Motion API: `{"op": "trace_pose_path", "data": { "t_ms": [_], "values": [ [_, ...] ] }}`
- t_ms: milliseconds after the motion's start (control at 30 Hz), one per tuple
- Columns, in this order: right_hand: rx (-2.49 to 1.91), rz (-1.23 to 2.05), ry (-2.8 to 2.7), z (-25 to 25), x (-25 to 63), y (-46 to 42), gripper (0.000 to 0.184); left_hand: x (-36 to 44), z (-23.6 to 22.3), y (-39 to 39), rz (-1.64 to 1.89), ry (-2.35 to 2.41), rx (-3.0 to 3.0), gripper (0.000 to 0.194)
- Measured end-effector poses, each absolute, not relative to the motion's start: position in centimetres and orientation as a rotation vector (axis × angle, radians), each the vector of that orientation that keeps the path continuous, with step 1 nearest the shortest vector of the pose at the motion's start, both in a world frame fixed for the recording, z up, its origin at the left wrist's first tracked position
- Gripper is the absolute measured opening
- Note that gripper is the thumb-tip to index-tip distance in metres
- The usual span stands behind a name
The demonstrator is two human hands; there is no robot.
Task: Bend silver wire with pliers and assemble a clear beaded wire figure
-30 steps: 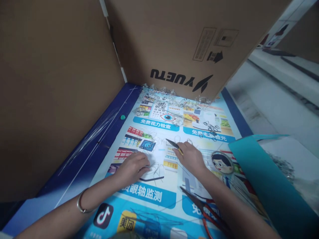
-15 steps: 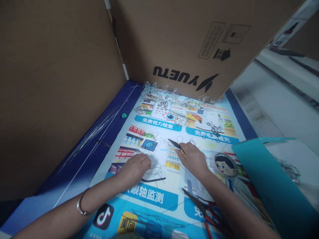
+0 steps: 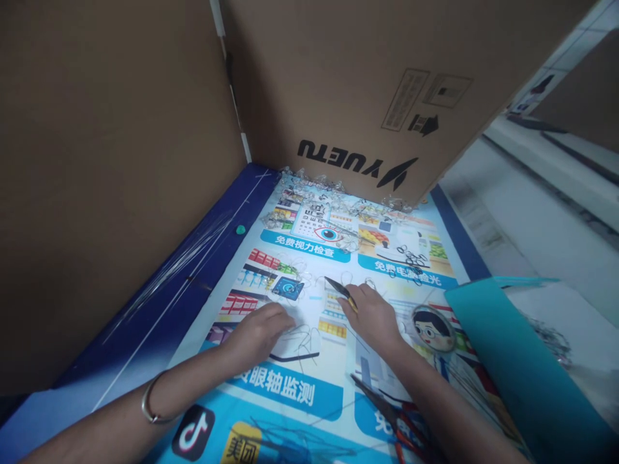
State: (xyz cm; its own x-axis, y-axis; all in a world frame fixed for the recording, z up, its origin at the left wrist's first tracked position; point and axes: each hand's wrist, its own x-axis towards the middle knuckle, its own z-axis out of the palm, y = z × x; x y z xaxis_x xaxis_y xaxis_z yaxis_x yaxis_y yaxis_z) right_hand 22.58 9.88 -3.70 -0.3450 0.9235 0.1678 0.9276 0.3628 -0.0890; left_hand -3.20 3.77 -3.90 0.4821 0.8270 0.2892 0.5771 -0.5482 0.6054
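Note:
My right hand (image 3: 371, 312) is closed around a pair of small pointed scissors or pliers (image 3: 341, 291) with dark blades and a bit of yellow near the grip; the tip points up and left. To its left, my left hand (image 3: 264, 325) is closed with the fingertips pressed together over the printed sheet (image 3: 333, 258). What it pinches is too small to make out. Thin dark wire loops (image 3: 304, 338) lie beside its fingertips. Under my right forearm rest larger red-handled scissors (image 3: 387, 409), partly hidden.
Cardboard walls (image 3: 329, 77) stand at the back and left. Clear bent pieces (image 3: 319, 183) line the far edge, and black loops (image 3: 411, 258) lie nearer. Straight wires (image 3: 178, 258) are on the blue left side. A teal box (image 3: 522, 367) with wire pieces stands right.
The camera view has shifted slightly, so the scene sits a little lower. Both hands hold nearly the same places and poses, and the tool remains in my right hand.

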Motion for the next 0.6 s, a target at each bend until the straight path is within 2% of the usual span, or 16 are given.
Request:
{"op": "trace_pose_path", "data": {
  "t_ms": [333, 600],
  "values": [
    [-1.528, 0.115, -2.194, -4.6, 23.4, 10.1, 0.03, -3.0, -3.2, 3.7, 0.914, 1.231, 2.133, 0.014],
    [-1.302, 0.467, -2.112, -1.9, 21.9, 8.9, 0.019, -2.5, -2.3, 3.2, 1.065, 1.341, 2.071, 0.013]
  ]
}}
